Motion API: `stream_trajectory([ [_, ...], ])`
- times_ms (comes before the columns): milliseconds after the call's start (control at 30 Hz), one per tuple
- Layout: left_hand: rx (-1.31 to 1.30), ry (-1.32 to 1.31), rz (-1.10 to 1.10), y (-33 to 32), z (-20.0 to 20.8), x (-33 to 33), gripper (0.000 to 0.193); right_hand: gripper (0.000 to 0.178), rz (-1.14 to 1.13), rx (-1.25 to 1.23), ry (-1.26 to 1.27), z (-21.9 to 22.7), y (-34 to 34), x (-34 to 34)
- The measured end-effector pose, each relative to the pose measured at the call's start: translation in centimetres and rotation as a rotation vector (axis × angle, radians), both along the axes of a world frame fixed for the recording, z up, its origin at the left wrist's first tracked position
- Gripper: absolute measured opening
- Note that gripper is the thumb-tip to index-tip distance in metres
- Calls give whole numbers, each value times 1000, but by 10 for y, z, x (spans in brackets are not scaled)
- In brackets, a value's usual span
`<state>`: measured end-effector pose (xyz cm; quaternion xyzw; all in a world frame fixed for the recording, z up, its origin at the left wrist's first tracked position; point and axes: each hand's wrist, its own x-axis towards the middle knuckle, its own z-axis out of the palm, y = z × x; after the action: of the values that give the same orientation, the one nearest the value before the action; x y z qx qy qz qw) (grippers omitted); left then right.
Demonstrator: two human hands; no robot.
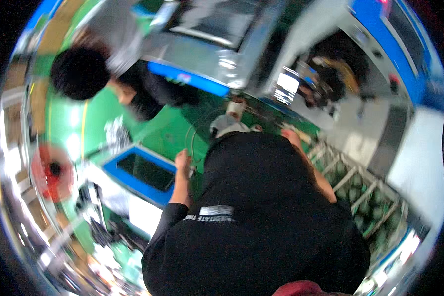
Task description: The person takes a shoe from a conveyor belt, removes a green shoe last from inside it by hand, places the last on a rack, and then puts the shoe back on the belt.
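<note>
Two hands at work | left hand [183, 163] grips a thin wire hoop [198, 129] | right hand [290, 136] grasp unclear | blurred view; hoop could slip.

The green floor [167, 130] looks glossy and smooth, throwing back bright glare at the left. The machine housing [217, 49] at the far side looks like polished metal with sharp reflections, and the frame rack [360, 187] at the right like matt pale metal bars. The black garment [261, 207] in the near middle is matt cloth; the blue-rimmed tray [143, 172] at the left looks like smooth plastic.
</note>
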<state>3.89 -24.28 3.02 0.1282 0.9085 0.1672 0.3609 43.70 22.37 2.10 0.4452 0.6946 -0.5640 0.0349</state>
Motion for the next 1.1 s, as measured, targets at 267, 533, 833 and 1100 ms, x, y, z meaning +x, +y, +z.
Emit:
stream_trajectory([
  [267,43,-461,-16,215,45,-41,35,51,-198,361,-71,162,-11,-93],
  [533,-156,26,-586,230,1,-165,24,61,-116,635,89,166,34,-135],
  [833,111,-207,-574,320,57,-91,43,41,-462,870,42,165,57,-162],
  [1100,229,-50,-295,350,109,-161,35,11,-640,595,-67,136,-1,-127],
])
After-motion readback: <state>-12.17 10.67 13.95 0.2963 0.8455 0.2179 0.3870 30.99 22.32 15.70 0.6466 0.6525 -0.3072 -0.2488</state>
